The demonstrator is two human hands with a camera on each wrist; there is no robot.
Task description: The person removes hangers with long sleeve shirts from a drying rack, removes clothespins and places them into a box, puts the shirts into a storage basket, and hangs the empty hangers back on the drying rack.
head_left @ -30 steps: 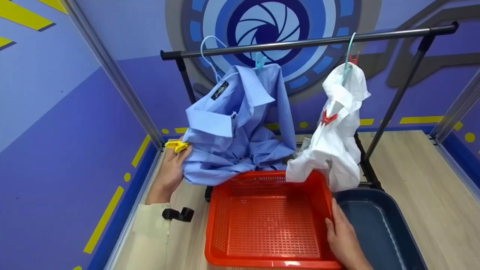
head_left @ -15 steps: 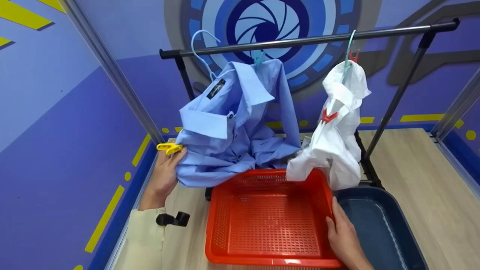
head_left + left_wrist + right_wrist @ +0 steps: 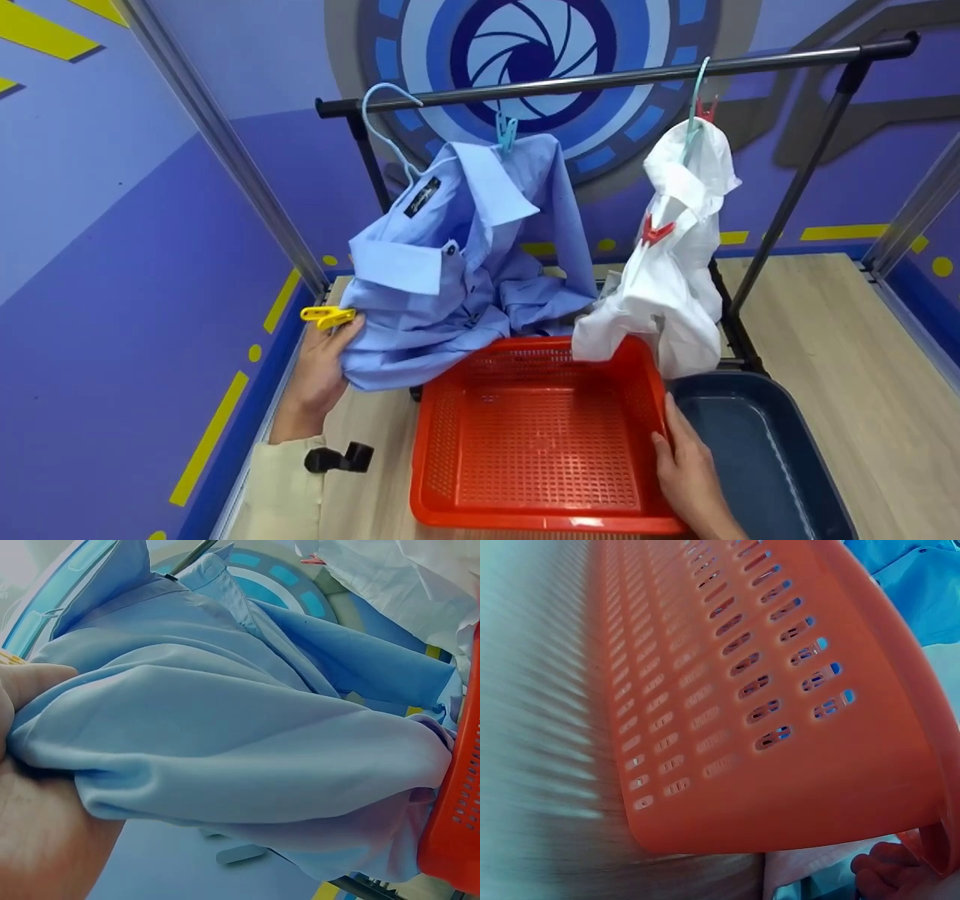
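Observation:
My left hand (image 3: 313, 379) grips the shoulder side of a light blue shirt (image 3: 409, 266), with cloth bunched under the thumb in the left wrist view. A yellow clothespin (image 3: 328, 316) sits at the shirt's edge, right above these fingers. Inside the collar is a pale blue hanger (image 3: 386, 135); its hook tip lies at the rack's rod, and I cannot tell whether it bears on it. A teal clothespin (image 3: 506, 131) stands on the shirt's other shoulder. My right hand (image 3: 691, 472) holds the right rim of a red plastic basket (image 3: 544, 519), thumb on the inner side.
A black clothes rack (image 3: 600, 81) spans the back. White clothing (image 3: 667, 300) with red clothespins (image 3: 658, 231) hangs from it, its lower end over the basket's back right corner. A dark blue tub (image 3: 750, 442) stands right of the basket. A wall panel (image 3: 135, 322) rises at left.
My left hand has drawn the shirt left and downward, with the yellow clothespin. The hanger hook rose, then came down further left along the rod. The right hand and basket barely moved.

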